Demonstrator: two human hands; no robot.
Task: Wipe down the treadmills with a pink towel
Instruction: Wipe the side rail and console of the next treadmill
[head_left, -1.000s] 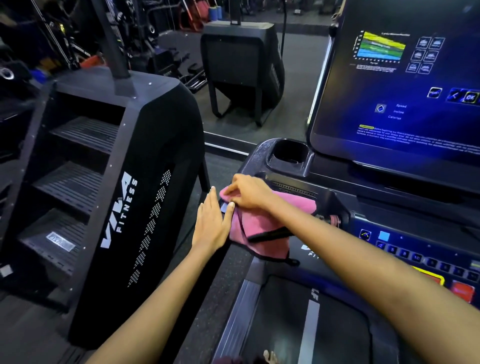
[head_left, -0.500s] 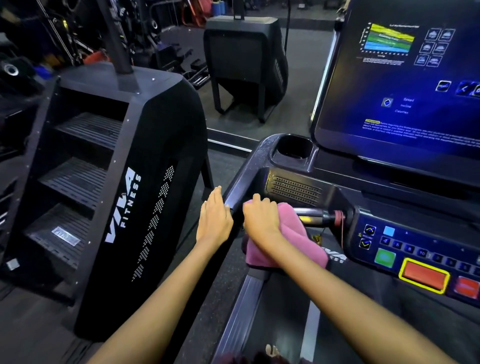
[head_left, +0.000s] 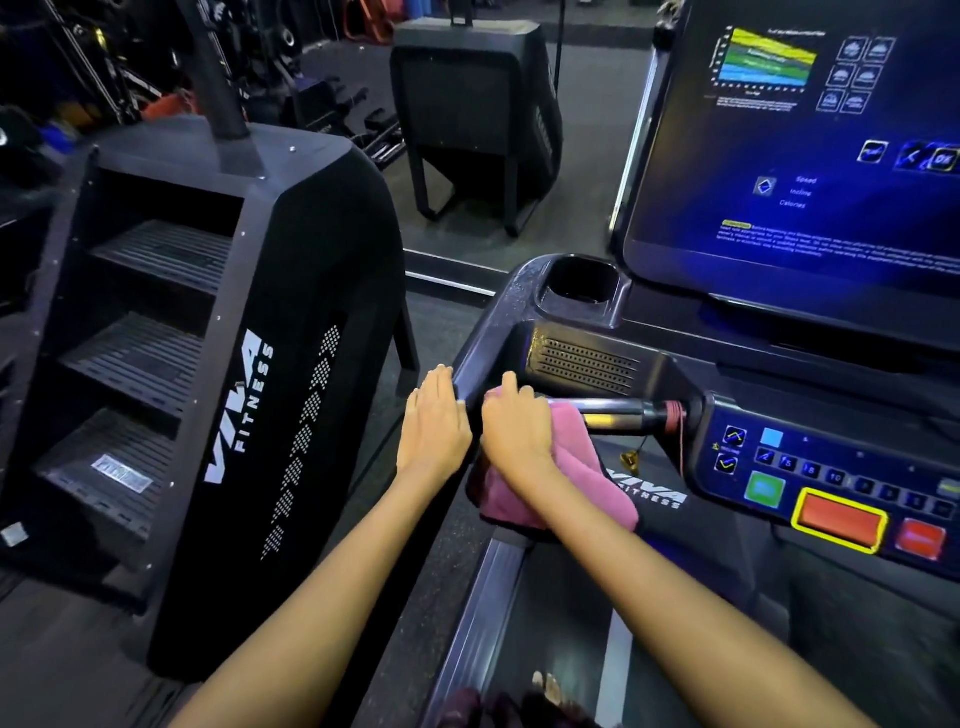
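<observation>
Partly hidden under the right hand (head_left: 514, 434), the soft pink towel (head_left: 576, 483) lies bunched over the treadmill (head_left: 519, 306) handlebar's left end, its lower folds hanging, while the fingers curl over the cloth and the screen (head_left: 810, 156) is cut off at the frame edge. Flat, with fingers straight and together, the left hand (head_left: 434, 426) rests on the glossy black side rail. A matte black stair climber (head_left: 223, 364) stands left on dark gym flooring.
</observation>
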